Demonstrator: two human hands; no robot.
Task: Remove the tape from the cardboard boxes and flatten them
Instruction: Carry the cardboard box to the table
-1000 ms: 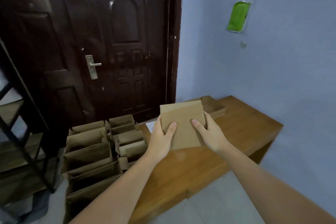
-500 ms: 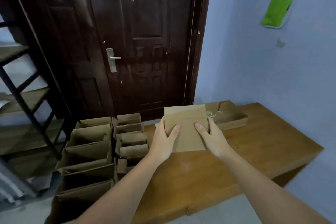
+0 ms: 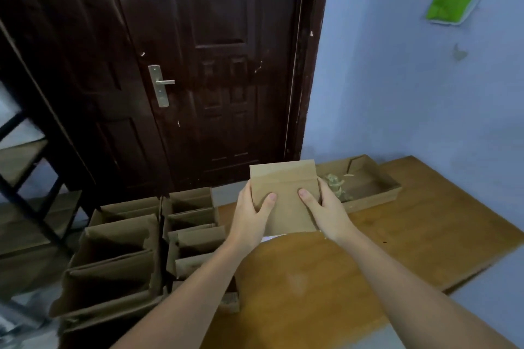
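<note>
A small brown cardboard box [image 3: 285, 188] is held up over the left end of the wooden table [image 3: 397, 238], its flat face toward me. My left hand [image 3: 249, 215] grips its left edge, thumb on the front face. My right hand [image 3: 326, 211] grips its right edge the same way. The fingers behind the box are hidden. I cannot make out any tape on the face I see.
A shallow open cardboard tray [image 3: 368, 187] with crumpled tape scraps [image 3: 336, 184] sits at the table's back. Several open boxes [image 3: 127, 249] stand on the floor at left. A dark door [image 3: 184, 65] is behind, a metal shelf rack [image 3: 25, 164] at far left.
The view has swung left and slightly down, so the door handle and tray sit further right. Both hands keep the same hold on the box.
</note>
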